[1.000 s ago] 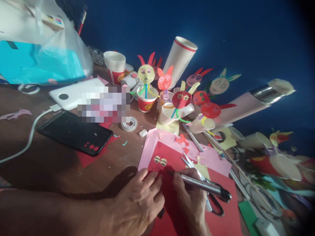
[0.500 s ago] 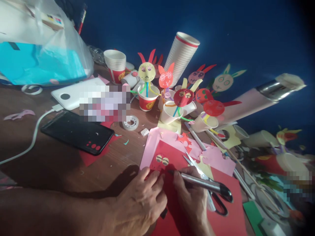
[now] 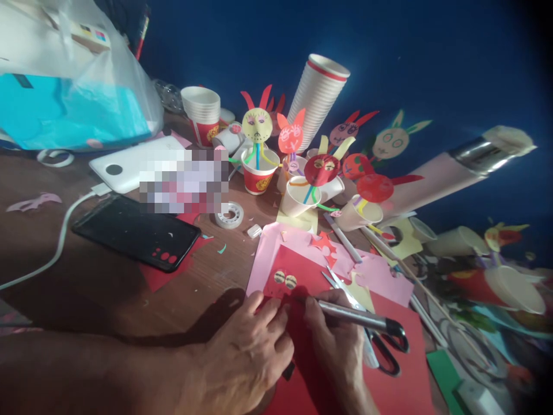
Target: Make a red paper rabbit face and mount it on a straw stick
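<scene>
My right hand (image 3: 339,337) is closed round a silver-grey marker pen (image 3: 356,316) with a black end. Its tip points left at a red paper face (image 3: 280,291) and is lost in shadow. Two pale round eyes (image 3: 285,280) with dark bands are on this face. Bent fingers of my left hand (image 3: 254,351) press on the face's lower edge, holding it against a red paper sheet (image 3: 400,357). A small black piece (image 3: 288,370) pokes out from under my left hand. Scissors (image 3: 380,346) lie partly open beneath the pen, beside my right hand.
Behind stand paper cups with paper-face puppets (image 3: 322,170) and a tall cup stack (image 3: 317,98). A black phone (image 3: 133,233), white power bank (image 3: 138,164) and tape roll (image 3: 229,215) lie left. A pink thermos (image 3: 458,173) leans at right. Pink paper (image 3: 259,262) lies under the red sheet.
The pen has shifted slightly in my right hand, its barrel lying at a marginally different angle. My left hand stays put on the red face.
</scene>
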The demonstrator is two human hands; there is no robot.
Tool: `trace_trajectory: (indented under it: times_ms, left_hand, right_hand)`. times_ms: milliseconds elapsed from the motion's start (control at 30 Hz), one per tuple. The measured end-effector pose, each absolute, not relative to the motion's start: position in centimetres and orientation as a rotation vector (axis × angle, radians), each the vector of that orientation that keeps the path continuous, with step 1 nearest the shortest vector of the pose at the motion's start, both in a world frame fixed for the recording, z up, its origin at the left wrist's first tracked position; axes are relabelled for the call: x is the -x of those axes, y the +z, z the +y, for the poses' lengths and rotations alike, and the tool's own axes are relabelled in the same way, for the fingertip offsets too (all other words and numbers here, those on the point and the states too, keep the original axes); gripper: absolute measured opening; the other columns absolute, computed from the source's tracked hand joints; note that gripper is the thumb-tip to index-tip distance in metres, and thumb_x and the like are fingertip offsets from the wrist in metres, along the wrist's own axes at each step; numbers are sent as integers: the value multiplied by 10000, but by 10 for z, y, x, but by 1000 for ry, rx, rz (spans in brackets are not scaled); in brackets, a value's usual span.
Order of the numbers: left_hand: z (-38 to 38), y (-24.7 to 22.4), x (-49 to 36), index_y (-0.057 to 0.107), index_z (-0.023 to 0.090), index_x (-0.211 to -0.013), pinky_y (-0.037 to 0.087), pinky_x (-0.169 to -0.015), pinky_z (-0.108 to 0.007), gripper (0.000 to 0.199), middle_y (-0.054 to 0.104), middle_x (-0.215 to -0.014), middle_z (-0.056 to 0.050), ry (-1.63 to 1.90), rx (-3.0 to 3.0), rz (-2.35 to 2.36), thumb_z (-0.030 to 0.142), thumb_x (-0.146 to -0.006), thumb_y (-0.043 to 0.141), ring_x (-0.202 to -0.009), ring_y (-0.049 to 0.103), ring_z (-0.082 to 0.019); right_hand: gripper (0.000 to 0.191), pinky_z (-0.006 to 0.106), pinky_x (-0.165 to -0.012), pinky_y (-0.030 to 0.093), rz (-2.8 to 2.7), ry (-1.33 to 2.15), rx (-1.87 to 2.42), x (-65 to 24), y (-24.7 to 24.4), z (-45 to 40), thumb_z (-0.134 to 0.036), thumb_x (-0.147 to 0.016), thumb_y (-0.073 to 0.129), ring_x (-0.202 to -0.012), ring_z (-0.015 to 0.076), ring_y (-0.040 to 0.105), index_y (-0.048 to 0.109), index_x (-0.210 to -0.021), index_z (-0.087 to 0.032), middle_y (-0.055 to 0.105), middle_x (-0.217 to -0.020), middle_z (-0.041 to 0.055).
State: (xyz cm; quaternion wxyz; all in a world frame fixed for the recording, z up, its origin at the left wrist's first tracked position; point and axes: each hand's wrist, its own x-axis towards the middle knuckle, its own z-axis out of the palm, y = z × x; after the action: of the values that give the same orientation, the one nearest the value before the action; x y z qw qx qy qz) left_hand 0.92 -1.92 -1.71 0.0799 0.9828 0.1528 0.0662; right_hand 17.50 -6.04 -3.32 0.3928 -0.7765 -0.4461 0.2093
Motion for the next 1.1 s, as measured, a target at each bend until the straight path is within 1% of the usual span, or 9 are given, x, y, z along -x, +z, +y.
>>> trace_trajectory:
  times_ms: [133,333,500,733,900,1100]
  left_hand:
    - [-19,-18,-9,543,148,-968,198,-929,-474,237,565,-1126,-118,206,-2929,456,288,-855,389,-1095,440,-286]
    - [-20,-17,-9,547,147,-988,216,-926,-480,243,555,-1142,-129,174,-2920,462,287,-842,411,-1092,442,-285]
    - [-20,-18,-10,555,153,-995,224,-934,-465,240,560,-1134,-128,173,-2911,468,285,-836,434,-1082,449,-270]
    - [-21,-17,-9,554,148,-991,219,-924,-486,243,558,-1142,-129,163,-2922,465,280,-846,411,-1089,448,-290]
    - [-19,-15,-9,548,142,-983,229,-908,-486,245,550,-1153,-135,156,-2917,447,286,-852,400,-1081,457,-293]
    - [-18,-15,-10,554,145,-981,219,-918,-480,239,560,-1132,-137,170,-2914,457,285,-848,413,-1075,464,-287]
  right_hand:
    - [185,189,-381,362,-1098,554,1963,-175,-34,-61,-320,-751,566,-390,94,442,496,-642,-188,485,-463,-56]
    - [186,197,-394,363,-1046,586,1956,-174,-35,-61,-332,-728,593,-403,98,439,512,-646,-186,490,-468,-50]
    - [203,196,-366,338,-985,552,1941,-171,-32,-60,-349,-707,603,-373,93,425,520,-618,-187,484,-444,-53]
    - [188,197,-388,358,-982,632,1930,-174,-31,-60,-313,-739,592,-371,87,422,495,-640,-186,474,-436,-63]
    - [172,202,-422,401,-902,663,1797,-179,-31,-60,-312,-760,575,-407,102,484,481,-695,-184,515,-456,-55]
    - [170,206,-427,403,-919,602,1899,-177,-33,-61,-311,-748,586,-430,104,479,487,-693,-184,503,-487,-53]
